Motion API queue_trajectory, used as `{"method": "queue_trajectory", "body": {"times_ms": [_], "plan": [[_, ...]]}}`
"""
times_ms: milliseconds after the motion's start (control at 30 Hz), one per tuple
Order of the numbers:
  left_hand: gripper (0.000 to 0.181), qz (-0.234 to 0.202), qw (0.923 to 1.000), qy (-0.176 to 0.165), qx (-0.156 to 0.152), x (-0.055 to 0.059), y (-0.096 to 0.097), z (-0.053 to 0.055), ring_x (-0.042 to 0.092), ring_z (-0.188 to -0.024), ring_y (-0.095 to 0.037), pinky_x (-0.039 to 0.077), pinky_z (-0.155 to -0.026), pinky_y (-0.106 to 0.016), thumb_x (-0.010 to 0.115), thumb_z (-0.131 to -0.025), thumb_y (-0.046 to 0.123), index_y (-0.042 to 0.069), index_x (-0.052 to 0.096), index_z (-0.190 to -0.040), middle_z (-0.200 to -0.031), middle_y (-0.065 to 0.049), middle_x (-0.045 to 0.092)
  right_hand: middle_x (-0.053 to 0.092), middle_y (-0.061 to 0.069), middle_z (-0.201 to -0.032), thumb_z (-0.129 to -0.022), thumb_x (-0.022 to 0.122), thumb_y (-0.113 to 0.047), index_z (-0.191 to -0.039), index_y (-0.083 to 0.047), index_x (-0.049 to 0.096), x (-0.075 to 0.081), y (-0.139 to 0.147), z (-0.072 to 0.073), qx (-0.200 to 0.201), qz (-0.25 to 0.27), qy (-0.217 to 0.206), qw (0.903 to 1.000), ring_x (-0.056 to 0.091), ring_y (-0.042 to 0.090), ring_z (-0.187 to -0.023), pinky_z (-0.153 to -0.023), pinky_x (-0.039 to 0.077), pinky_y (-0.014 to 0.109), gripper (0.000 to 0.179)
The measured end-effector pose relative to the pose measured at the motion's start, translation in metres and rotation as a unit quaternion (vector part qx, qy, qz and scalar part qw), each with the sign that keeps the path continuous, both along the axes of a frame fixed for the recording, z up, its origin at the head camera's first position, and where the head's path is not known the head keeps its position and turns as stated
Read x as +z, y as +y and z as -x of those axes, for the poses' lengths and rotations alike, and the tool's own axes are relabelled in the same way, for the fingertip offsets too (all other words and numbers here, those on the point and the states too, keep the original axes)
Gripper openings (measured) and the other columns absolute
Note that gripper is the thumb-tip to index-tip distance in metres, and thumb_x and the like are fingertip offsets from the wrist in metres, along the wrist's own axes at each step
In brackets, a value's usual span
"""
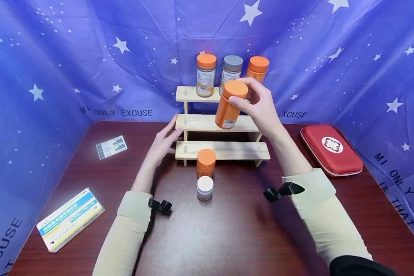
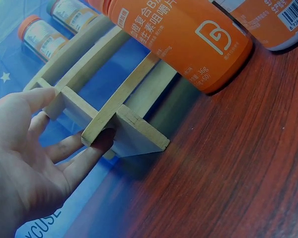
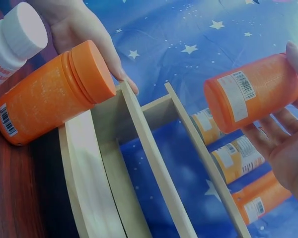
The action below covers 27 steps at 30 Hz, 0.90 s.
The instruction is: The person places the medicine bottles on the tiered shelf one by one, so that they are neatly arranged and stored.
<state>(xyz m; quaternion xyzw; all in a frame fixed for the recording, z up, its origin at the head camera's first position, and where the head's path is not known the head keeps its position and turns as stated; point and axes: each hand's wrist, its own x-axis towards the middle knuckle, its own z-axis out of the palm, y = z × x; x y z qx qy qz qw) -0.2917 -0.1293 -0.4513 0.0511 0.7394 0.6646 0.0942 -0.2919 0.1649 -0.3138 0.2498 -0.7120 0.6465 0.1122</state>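
Observation:
My right hand (image 1: 258,101) grips an orange pill bottle (image 1: 226,113) with an orange cap, tilted in front of the wooden three-tier shelf (image 1: 193,122). Its thumb and fingers are round the cap end, and a barcode label shows near the base in the right wrist view. My left hand (image 1: 162,143) lies against the shelf's left end, fingers mostly extended and touching the edges of the middle and lowest tiers. Before the lowest tier stands another orange bottle (image 1: 206,163), with a small white-capped bottle (image 1: 204,188) just nearer to me.
The top tier bears an orange-capped bottle (image 1: 206,74), a grey-capped bottle (image 1: 232,65) and another orange bottle (image 1: 258,68). A red zip case (image 1: 317,149) lies at the right. A blister pack (image 1: 111,147) and a blue-white medicine box (image 1: 70,218) lie at the left. A starry blue curtain (image 1: 151,46) hangs behind.

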Motion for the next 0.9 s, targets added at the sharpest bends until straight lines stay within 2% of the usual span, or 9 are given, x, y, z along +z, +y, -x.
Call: {"method": "queue_trajectory", "body": {"times_ms": [200, 433, 633, 900], "plan": [[0.061, 0.002, 1.0000, 0.002, 0.002, 0.000, 0.000, 0.000, 0.051, -0.142, -0.040, 0.059, -0.094, -0.060, 0.056, -0.105, 0.045, 0.053, 0.027, -0.157, -0.173, -0.001, 0.021, 0.071, -0.002, -0.111, -0.088, 0.076, -0.012, -0.122, -0.013, 0.068, -0.002, -0.009, 0.010, 0.001, -0.009, -0.018, 0.9998, 0.067, 0.015, -0.100, -0.091, 0.056, 0.024, 0.035], [0.061, -0.012, 0.9999, -0.002, -0.001, 0.000, 0.003, 0.001, 0.053, -0.141, -0.040, 0.061, -0.091, -0.058, 0.057, -0.104, 0.044, 0.053, 0.028, -0.157, -0.172, -0.002, 0.023, 0.072, 0.000, -0.113, -0.088, 0.079, -0.017, -0.123, -0.015, 0.069, -0.007, -0.022, 0.020, -0.010, -0.015, -0.042, 0.9990, 0.067, 0.018, -0.101, -0.093, 0.057, 0.029, 0.037], [0.060, -0.002, 1.0000, -0.001, 0.002, 0.000, 0.001, 0.001, 0.053, -0.141, -0.039, 0.062, -0.090, -0.057, 0.057, -0.104, 0.046, 0.055, 0.028, -0.156, -0.173, -0.001, 0.022, 0.071, 0.001, -0.116, -0.087, 0.081, -0.020, -0.126, -0.015, 0.069, -0.011, -0.036, 0.028, -0.018, -0.040, -0.047, 0.9979, 0.066, 0.019, -0.105, -0.098, 0.055, 0.032, 0.041], [0.061, 0.007, 1.0000, -0.002, 0.002, 0.000, 0.000, 0.001, 0.053, -0.141, -0.039, 0.062, -0.091, -0.056, 0.057, -0.104, 0.047, 0.053, 0.027, -0.157, -0.173, -0.001, 0.021, 0.072, 0.002, -0.116, -0.086, 0.083, -0.026, -0.127, -0.016, 0.069, -0.022, -0.047, 0.041, -0.033, -0.088, -0.048, 0.9945, 0.066, 0.015, -0.102, -0.094, 0.055, 0.028, 0.044]]}}
